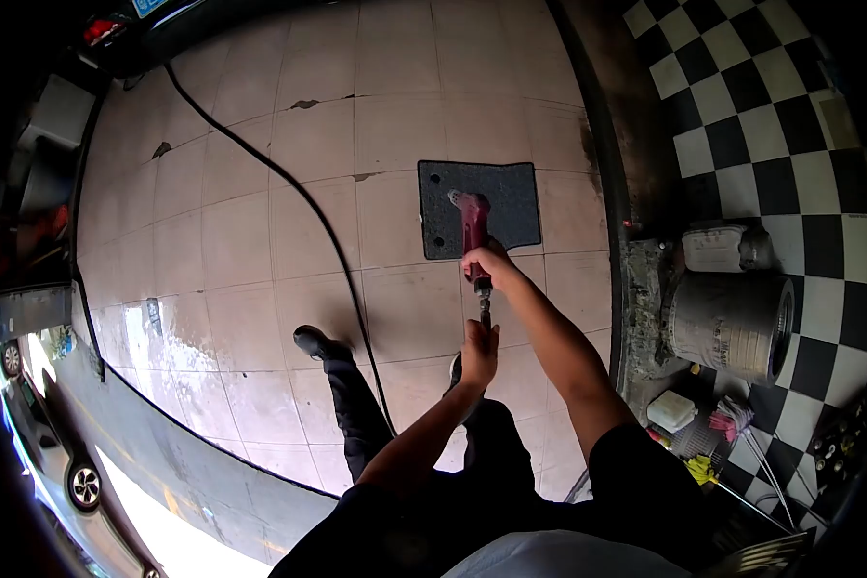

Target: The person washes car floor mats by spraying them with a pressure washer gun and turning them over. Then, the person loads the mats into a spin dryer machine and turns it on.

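My right hand (488,260) is wrapped round the handle of a dark red pistol-shaped tool (474,220). Its pale round tip points to the upper left, over a dark grey car floor mat (511,197) lying on the tiles. Below the handle is a metal hose coupling (485,301). My left hand (479,354) is closed around the dark hose end under that coupling. Whether the tool's tip touches the mat, I cannot tell.
A black hose (303,193) runs over the tiled floor (231,222) beside my left foot. At the right, by a checkered wall (785,125), are a large metal drum (727,323), a white container (672,411) and brushes (732,419). A car (67,472) is outside, lower left.
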Demonstrator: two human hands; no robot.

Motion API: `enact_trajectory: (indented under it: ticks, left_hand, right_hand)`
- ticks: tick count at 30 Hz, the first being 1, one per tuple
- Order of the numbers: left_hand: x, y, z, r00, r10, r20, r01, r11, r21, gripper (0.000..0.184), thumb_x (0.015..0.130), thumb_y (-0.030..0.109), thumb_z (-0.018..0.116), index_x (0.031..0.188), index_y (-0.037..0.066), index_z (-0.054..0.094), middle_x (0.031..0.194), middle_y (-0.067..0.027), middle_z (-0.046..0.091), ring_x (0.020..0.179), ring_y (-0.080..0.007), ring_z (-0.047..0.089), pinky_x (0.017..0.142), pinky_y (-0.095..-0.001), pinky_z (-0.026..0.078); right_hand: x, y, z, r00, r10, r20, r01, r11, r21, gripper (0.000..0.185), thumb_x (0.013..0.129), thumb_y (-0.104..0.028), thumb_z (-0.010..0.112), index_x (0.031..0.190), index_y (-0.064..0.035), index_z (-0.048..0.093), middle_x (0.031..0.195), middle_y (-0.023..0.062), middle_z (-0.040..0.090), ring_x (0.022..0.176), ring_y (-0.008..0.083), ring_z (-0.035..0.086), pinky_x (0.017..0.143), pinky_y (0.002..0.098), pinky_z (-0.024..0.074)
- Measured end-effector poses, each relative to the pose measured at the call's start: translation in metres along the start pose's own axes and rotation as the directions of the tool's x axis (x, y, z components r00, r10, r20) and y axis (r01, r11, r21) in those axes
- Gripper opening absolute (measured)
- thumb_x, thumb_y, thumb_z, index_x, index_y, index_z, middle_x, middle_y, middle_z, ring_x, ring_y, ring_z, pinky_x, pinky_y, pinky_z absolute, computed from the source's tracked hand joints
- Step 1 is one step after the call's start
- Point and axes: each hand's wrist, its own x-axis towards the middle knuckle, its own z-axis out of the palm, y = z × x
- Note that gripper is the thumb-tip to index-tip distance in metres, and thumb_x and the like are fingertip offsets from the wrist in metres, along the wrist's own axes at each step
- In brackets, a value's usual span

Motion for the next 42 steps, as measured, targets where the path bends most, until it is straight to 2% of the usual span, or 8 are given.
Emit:
enact_trajectory:
  ticks: [4,11,15,17,18,19,20,42]
  left_hand:
    - [-0.083,-0.027,0.029,0.958,0.286,0.02,-0.281,0.921,0.27,0.047,0.079,0.021,0.069,0.101,0.004,0.031,0.063,-0.016,0.052,0.057,-0.0388,0.056,0.05,-0.044,0.043]
    - [-0.162,-0.082,-0.046,0.828,-0.337,0.448,0.108,0.88,0.462,0.032,0.076,0.032,0.07,0.083,0.005,0.055,0.073,-0.0127,0.061,0.068,-0.0314,0.063,0.058,-0.0412,0.048]
    - [-0.193,-0.168,-0.185,0.932,-0.192,0.306,-0.033,0.799,0.601,0.029,0.075,0.037,0.069,0.078,0.01,0.061,0.073,-0.0118,0.064,0.074,-0.0314,0.064,0.059,-0.0397,0.049]
    - [-0.202,-0.192,-0.263,0.929,-0.325,0.177,0.061,0.607,0.793,0.025,0.072,0.032,0.069,0.069,0.009,0.061,0.069,-0.0102,0.062,0.068,-0.0311,0.061,0.06,-0.0401,0.049]
    - [-0.213,-0.215,-0.303,0.973,-0.067,0.222,-0.134,0.619,0.774,0.027,0.072,0.032,0.068,0.062,0.008,0.06,0.066,-0.0103,0.061,0.063,-0.0311,0.059,0.058,-0.0405,0.048]
    - [-0.221,-0.222,-0.332,0.959,-0.155,0.237,-0.119,0.538,0.834,0.03,0.074,0.034,0.067,0.059,0.009,0.06,0.067,-0.0109,0.061,0.063,-0.0308,0.059,0.056,-0.0409,0.047]
    - [-0.226,-0.225,-0.341,0.959,-0.11,0.261,-0.224,0.269,0.937,0.033,0.077,0.035,0.064,0.057,0.008,0.061,0.064,-0.0123,0.061,0.061,-0.0315,0.059,0.055,-0.0416,0.046]
    - [-0.282,-0.137,-0.308,0.997,0.069,-0.022,-0.011,0.453,0.891,0.041,0.075,0.03,0.068,0.047,0.006,0.05,0.051,-0.015,0.054,0.048,-0.0366,0.055,0.046,-0.0434,0.043]
  right_hand:
    - [-0.065,0.044,-0.045,0.984,0.129,-0.12,-0.099,0.969,0.227,0.012,0.082,-0.013,0.06,0.082,-0.0057,0.051,0.062,0.0047,0.053,0.049,0.0177,0.054,0.044,0.033,0.0466]
    - [-0.101,0.107,-0.095,0.952,0.016,-0.304,0.016,0.995,0.103,0.006,0.077,-0.006,0.058,0.077,-0.0051,0.053,0.058,0.0031,0.052,0.048,0.0152,0.052,0.046,0.0299,0.045]
    - [-0.106,0.106,-0.131,0.912,-0.017,-0.41,-0.002,0.999,-0.046,0.006,0.077,-0.006,0.057,0.074,-0.0044,0.052,0.059,0.0042,0.052,0.049,0.0159,0.052,0.048,0.0301,0.0458]
    - [-0.102,0.113,-0.14,0.916,-0.02,-0.401,-0.039,0.99,-0.136,0.007,0.076,-0.007,0.057,0.073,-0.0036,0.052,0.059,0.0041,0.052,0.05,0.0158,0.052,0.048,0.0305,0.0461]
    - [-0.104,0.115,-0.139,0.924,0.016,-0.381,-0.058,0.993,-0.1,0.007,0.075,-0.007,0.057,0.073,-0.0041,0.052,0.059,0.004,0.051,0.049,0.0157,0.052,0.047,0.031,0.046]
    - [-0.106,0.116,-0.134,0.931,0.047,-0.361,-0.075,0.995,-0.063,0.007,0.075,-0.008,0.057,0.073,-0.0045,0.051,0.058,0.0038,0.051,0.049,0.0156,0.052,0.046,0.0315,0.046]
    - [-0.107,0.123,-0.121,0.926,0.0,-0.378,-0.033,0.996,-0.083,0.007,0.074,-0.008,0.057,0.073,-0.0056,0.051,0.059,0.0035,0.05,0.049,0.0156,0.052,0.044,0.0323,0.046]
    - [-0.088,0.083,-0.053,0.939,-0.286,-0.19,0.18,0.882,-0.436,0.019,0.074,-0.009,0.062,0.09,-0.001,0.056,0.061,0.0064,0.057,0.046,0.0168,0.055,0.043,0.0328,0.0442]
